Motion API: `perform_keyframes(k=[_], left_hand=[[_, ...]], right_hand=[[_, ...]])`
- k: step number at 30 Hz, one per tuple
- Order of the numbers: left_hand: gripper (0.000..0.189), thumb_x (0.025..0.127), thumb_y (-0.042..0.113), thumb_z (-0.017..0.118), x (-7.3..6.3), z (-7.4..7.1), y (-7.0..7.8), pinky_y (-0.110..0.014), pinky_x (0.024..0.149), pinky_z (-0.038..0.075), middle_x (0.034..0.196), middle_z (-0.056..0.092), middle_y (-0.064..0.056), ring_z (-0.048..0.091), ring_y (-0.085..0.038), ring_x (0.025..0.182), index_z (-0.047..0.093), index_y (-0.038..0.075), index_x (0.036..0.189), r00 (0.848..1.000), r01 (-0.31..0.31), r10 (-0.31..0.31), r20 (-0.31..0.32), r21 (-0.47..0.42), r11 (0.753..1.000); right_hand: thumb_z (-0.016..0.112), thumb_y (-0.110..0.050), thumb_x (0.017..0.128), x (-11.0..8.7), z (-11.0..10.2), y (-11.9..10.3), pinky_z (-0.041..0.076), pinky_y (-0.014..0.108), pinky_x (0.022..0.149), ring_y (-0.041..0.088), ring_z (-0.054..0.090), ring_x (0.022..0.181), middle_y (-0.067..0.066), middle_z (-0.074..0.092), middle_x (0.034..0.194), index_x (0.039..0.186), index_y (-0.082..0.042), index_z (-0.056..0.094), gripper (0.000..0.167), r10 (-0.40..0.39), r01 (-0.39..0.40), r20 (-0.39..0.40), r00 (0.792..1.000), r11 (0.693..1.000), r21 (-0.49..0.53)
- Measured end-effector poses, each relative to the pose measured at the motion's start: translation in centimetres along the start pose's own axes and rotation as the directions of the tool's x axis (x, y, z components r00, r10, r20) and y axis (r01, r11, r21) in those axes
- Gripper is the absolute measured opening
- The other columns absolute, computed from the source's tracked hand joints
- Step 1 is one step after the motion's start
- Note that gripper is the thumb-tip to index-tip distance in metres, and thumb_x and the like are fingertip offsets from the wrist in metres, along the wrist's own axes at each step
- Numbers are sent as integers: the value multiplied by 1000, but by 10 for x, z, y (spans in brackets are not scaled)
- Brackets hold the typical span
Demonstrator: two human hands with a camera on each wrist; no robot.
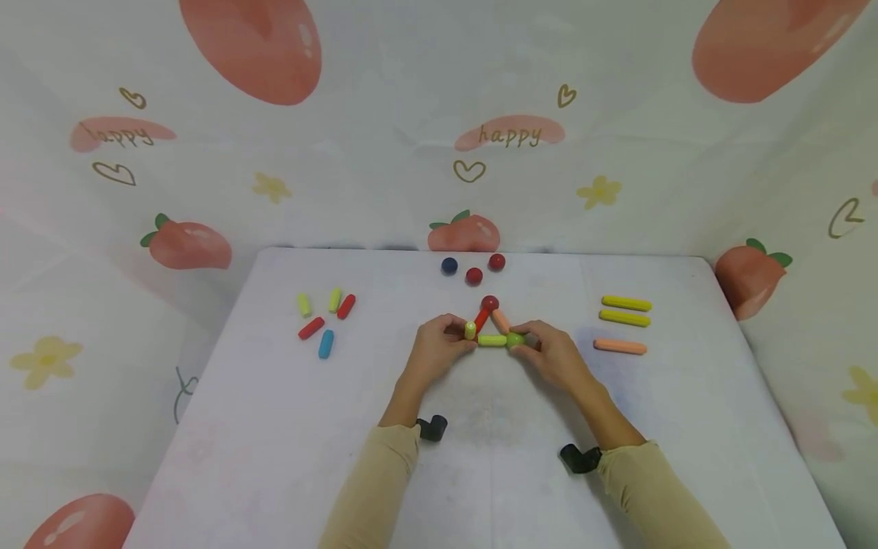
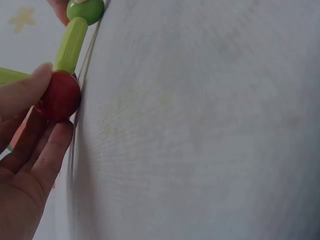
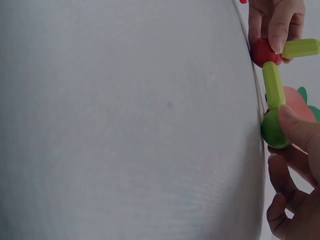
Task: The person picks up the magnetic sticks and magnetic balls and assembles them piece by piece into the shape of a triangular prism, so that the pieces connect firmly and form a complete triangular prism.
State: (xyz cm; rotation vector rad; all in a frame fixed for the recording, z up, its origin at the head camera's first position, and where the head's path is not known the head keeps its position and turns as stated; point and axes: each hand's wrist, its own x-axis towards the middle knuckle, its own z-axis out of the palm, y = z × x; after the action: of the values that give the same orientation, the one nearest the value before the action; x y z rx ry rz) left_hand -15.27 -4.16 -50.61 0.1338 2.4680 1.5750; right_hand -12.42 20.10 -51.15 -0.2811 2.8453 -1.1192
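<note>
Head + wrists | left hand (image 1: 437,348): fingers pinching red ball (image 2: 61,97) | right hand (image 1: 552,353): fingers pinching green ball (image 1: 515,341) | lime rod (image 1: 491,341) between balls | upright rod (image 1: 469,330) on red ball

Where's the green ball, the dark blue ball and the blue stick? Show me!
Green ball (image 3: 273,131): right wrist view, on the middle of its uncovered side.
Dark blue ball (image 1: 449,266): head view, on its middle.
Blue stick (image 1: 326,345): head view, halfway along its length.
</note>
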Motion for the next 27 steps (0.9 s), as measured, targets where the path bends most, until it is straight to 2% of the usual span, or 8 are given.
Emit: perform_keyframes(k=[3, 5, 9, 11, 15, 20, 23, 27], left_hand=[[31, 80, 12, 87, 2, 0, -2, -32, 89, 60, 106, 75, -7, 74, -17, 96, 72, 9, 108, 1000, -8, 8, 15, 9, 1000], [32, 81, 16, 87, 4, -3, -4, -31, 90, 60, 106, 75, -4, 73, -15, 96, 72, 12, 109, 999, -6, 4, 48, 28, 1000], [35, 83, 21, 85, 13, -17, -6, -36, 97, 57, 112, 73, 2, 70, -15, 106, 71, 19, 116, 988, 13, -20, 151, 49, 999], [36, 86, 21, 83, 22, -26, -5, -39, 100, 56, 117, 72, 2, 68, -17, 112, 70, 19, 120, 984, 8, -16, 177, 42, 999], [38, 89, 19, 80, 46, -36, -1, -40, 99, 56, 124, 71, 1, 67, -19, 113, 69, 17, 125, 993, -19, 12, 121, 57, 998], [43, 91, 22, 78, 79, -25, 4, -34, 93, 57, 129, 68, 0, 66, -18, 102, 66, 18, 131, 997, -71, 70, 15, 149, 986], [46, 93, 23, 77, 94, -14, 7, -33, 100, 55, 135, 65, -1, 63, -18, 111, 63, 19, 136, 994, -105, 111, -21, 204, 973], [48, 92, 24, 77, 105, -5, 11, -37, 112, 48, 135, 65, -3, 58, -20, 127, 63, 17, 138, 989, -120, 139, -46, 287, 950]], right_hand=[[78, -24, 90, 0, -2, 0, 47, 26, 67, 15, 54, 75, 3, 73, 118, 127, -20, 69, 38, 6, -6, -3, 1000, 1000, -10], [78, -24, 90, 0, -2, -1, 47, 27, 68, 15, 54, 75, 2, 73, 119, 127, -20, 69, 37, 12, -12, -2, 1000, 1000, -17], [77, -25, 92, 0, -4, -1, 48, 28, 71, 16, 55, 78, 4, 73, 124, 127, -20, 69, 37, 16, -15, 11, 1000, 999, -34], [77, -26, 92, -1, -6, -1, 48, 30, 73, 16, 56, 80, 4, 72, 126, 128, -21, 69, 37, 22, -22, 15, 1000, 998, -51], [77, -25, 91, -4, -10, 0, 48, 32, 74, 17, 55, 80, 4, 72, 126, 127, -21, 70, 37, 40, -40, 5, 999, 997, -69], [77, -25, 92, -6, -14, 5, 46, 29, 70, 16, 54, 78, 4, 72, 124, 127, -20, 70, 36, 50, -50, 4, 999, 996, -73], [76, -25, 92, -5, -14, 6, 46, 29, 70, 16, 53, 78, 4, 72, 124, 127, -21, 70, 36, 51, -50, 6, 999, 996, -69], [76, -25, 92, -3, -13, 6, 47, 30, 73, 17, 54, 81, 4, 72, 126, 128, -21, 69, 36, 55, -54, 18, 998, 997, -48]])
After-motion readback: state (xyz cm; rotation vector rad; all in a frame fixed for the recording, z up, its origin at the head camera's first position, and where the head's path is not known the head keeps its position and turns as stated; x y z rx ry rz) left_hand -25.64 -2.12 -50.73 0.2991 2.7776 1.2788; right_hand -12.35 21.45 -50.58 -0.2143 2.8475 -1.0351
